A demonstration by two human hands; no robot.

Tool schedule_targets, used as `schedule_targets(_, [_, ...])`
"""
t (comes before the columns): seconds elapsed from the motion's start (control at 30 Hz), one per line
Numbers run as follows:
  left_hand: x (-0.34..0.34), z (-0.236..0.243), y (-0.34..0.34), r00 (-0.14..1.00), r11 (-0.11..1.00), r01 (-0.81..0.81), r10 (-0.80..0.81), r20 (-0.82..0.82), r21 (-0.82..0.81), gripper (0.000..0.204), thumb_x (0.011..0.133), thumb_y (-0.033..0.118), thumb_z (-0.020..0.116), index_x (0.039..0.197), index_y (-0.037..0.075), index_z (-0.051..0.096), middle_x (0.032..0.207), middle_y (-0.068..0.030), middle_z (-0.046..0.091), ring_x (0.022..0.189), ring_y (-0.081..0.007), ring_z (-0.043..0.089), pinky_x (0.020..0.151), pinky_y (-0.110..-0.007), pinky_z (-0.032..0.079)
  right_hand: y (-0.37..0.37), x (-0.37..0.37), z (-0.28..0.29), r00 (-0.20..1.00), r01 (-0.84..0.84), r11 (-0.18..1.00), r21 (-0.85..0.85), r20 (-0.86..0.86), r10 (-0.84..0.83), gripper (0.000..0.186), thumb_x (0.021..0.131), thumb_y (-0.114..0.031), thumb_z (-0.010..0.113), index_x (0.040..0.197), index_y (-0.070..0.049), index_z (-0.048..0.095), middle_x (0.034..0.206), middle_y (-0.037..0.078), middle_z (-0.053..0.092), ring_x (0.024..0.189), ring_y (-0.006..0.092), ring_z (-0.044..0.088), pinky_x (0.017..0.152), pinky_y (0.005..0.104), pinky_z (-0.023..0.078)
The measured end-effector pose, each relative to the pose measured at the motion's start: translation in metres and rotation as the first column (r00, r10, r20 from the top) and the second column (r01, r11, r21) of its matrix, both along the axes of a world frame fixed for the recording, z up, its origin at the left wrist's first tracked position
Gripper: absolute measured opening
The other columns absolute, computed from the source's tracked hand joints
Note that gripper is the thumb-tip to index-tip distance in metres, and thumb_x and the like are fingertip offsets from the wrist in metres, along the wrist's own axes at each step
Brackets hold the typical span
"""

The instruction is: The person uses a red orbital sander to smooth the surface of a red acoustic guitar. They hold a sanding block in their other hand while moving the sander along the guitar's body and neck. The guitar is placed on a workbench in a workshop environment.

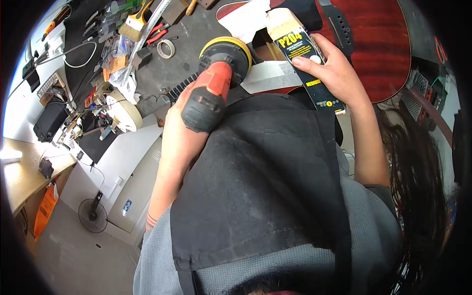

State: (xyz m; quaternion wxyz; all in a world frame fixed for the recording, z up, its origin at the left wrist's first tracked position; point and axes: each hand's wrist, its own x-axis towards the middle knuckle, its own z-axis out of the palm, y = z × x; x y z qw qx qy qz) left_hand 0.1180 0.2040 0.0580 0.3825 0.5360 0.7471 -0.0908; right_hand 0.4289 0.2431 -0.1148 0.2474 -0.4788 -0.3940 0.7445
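My left hand [178, 124] is wrapped round a red and black power polisher [202, 105], its fingers partly hidden by the tool's body. The polisher's round, yellow-edged pad [237, 45] points away from me, over the bench. My right hand [339, 73] grips a polishing compound bar [322, 94] in a black sleeve with yellow print, thumb across its front. The bar's bare cream end [284, 22] is tilted up and left, close to the pad but apart from it. Behind the bar lies a glossy red guitar body [381, 46] with a black bridge [339, 27].
White paper [243, 19] and a pale sheet [270, 77] cover parts of the guitar. On the dark bench [191, 34] are a tape roll [166, 48], red pliers [158, 33], a brush [130, 30] and scattered tools. A black ribbed hose [181, 87] runs beside my left hand. A fan [93, 215] stands lower left.
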Motion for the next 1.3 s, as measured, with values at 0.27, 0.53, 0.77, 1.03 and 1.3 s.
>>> schedule_targets(0.27, [-0.001,-0.004,0.004,0.992,0.993,0.109,-0.105,-0.075,0.051,0.058,0.097,0.012,0.086,0.152,0.005,0.069,0.138,-0.0201,0.081,0.130,-0.0334,0.079,0.113,-0.040,0.057,-0.001,0.000,-0.003,0.999,-0.007,0.999,0.033,0.033,0.006,0.067,0.103,-0.040,0.086,0.149,0.003,0.063,0.130,0.011,0.077,0.116,0.0149,0.073,0.102,0.0322,0.058])
schedule_targets(0.53, [0.003,-0.002,0.012,1.000,1.000,0.019,-0.019,-0.001,0.018,0.059,0.096,0.012,0.086,0.152,0.006,0.069,0.141,-0.0194,0.080,0.133,-0.0334,0.078,0.115,-0.041,0.057,-0.002,0.000,-0.005,1.000,0.004,1.000,0.028,0.010,-0.005,0.066,0.103,-0.039,0.086,0.148,0.003,0.063,0.129,0.010,0.076,0.116,0.0144,0.072,0.103,0.0318,0.057])
schedule_targets(0.77, [0.001,-0.003,0.010,0.999,0.999,-0.007,0.006,-0.034,-0.035,0.061,0.097,0.012,0.085,0.155,0.006,0.067,0.143,-0.0198,0.079,0.137,-0.0356,0.075,0.118,-0.043,0.056,-0.001,-0.001,-0.003,1.000,0.005,1.000,0.029,0.017,-0.005,0.064,0.103,-0.038,0.086,0.147,0.003,0.064,0.128,0.010,0.076,0.115,0.0141,0.072,0.101,0.0319,0.058])
schedule_targets(1.03, [-0.002,-0.010,0.004,0.997,0.997,0.072,-0.072,0.018,0.015,0.060,0.097,0.008,0.081,0.155,0.002,0.065,0.144,-0.0213,0.078,0.136,-0.0376,0.075,0.117,-0.045,0.057,-0.002,-0.002,-0.004,1.000,0.015,0.999,0.039,0.027,-0.016,0.062,0.103,-0.038,0.086,0.146,0.003,0.065,0.125,0.010,0.077,0.112,0.0138,0.073,0.099,0.0316,0.058])
schedule_targets(1.3, [0.001,-0.009,-0.001,0.998,0.998,0.034,-0.036,0.046,0.047,0.055,0.098,0.008,0.082,0.152,0.004,0.068,0.138,-0.0214,0.080,0.132,-0.0346,0.078,0.114,-0.042,0.057,-0.002,-0.001,0.000,0.999,0.012,1.000,0.024,0.032,-0.012,0.064,0.103,-0.039,0.086,0.146,0.002,0.065,0.126,0.010,0.077,0.112,0.0138,0.073,0.099,0.0318,0.059])
